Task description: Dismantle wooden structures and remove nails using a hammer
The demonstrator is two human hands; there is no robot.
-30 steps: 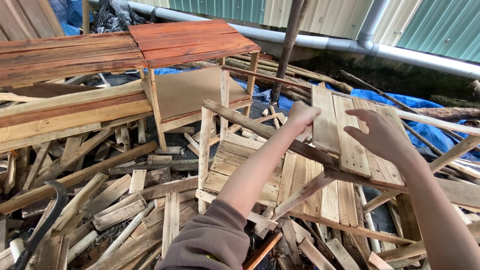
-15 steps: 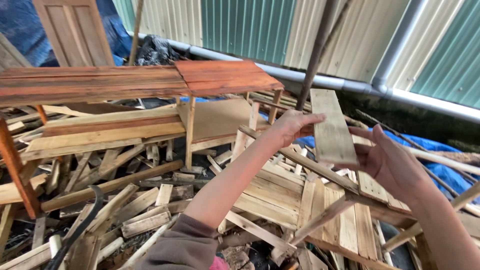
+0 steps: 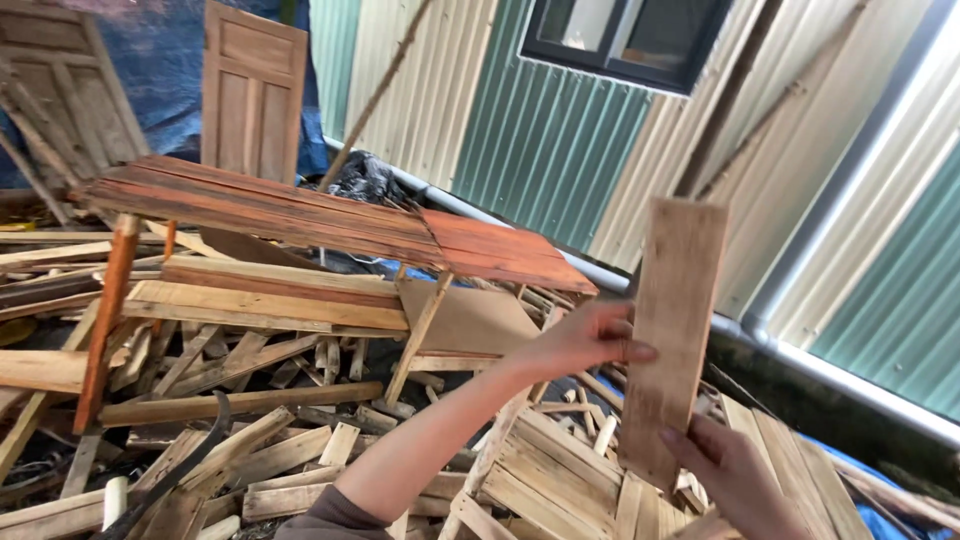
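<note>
One flat wooden board (image 3: 672,335) is up in the air, standing almost straight up, above a big pile of scrap wood (image 3: 300,440). The left hand (image 3: 580,340) pinches its left edge near the middle, thumb on the front. The right hand (image 3: 735,475) cups its bottom end from below, fingers bent around it. So two hands hold one board. It looks thin, dry and stiff, likely light, with a rough face that could give splinters. The long edges look like the best place to hold it. Behind the pile stands one reddish table (image 3: 330,225). One brown door (image 3: 250,90) leans further back, by the green metal wall (image 3: 560,140) with one dark window (image 3: 625,35).
</note>
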